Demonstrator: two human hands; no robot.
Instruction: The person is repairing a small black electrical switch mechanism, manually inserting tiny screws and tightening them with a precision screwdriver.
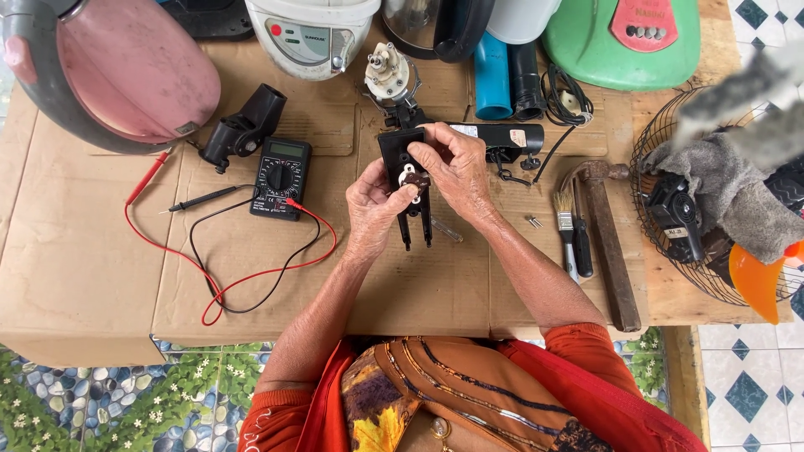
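My left hand (375, 208) and my right hand (456, 172) together hold a black plastic fan part (400, 159) upright over the cardboard-covered table (100, 276). A small white piece with holes (408, 177) sits on the black part between my thumbs. Two black prongs of the part (417, 228) stick out below my hands. My left thumb presses by the white piece, and my right fingers wrap over the part's top edge.
A black multimeter (280, 177) with red and black leads (226, 276) lies to the left. A hammer (607, 243), a paintbrush (566, 226) and a screwdriver lie to the right. A fan grille with a grey cloth (720, 192), a pink fan housing (126, 67) and a small motor (387, 72) surround the work area.
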